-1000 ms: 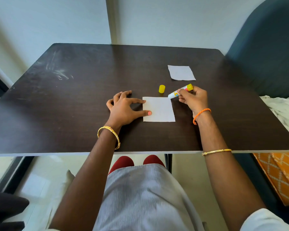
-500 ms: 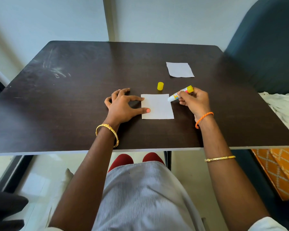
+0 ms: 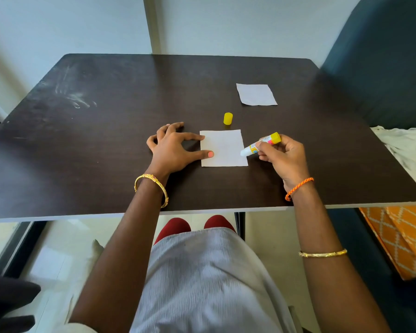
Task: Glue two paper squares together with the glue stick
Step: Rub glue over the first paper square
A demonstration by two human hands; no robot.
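The right hand [image 3: 282, 156] pinches the uncapped glue stick [image 3: 259, 144] in a closed grip, thumb and fingers curled round its barrel. The stick's long axis slants from its yellow base, far and right, down to the white tip, near and left, and that tip sits at the right edge of the near paper square [image 3: 223, 148], touching or just above it. The square lies flat on the dark bench [image 3: 106, 140], stretching leftward from the tip, so the glue stroke would likely run left. The left hand [image 3: 172, 150] pins the square's left edge with straight thumb and forefinger. The second paper square [image 3: 256, 94] lies farther off, nearer the right hand; the yellow cap [image 3: 228, 118] stands between the squares.
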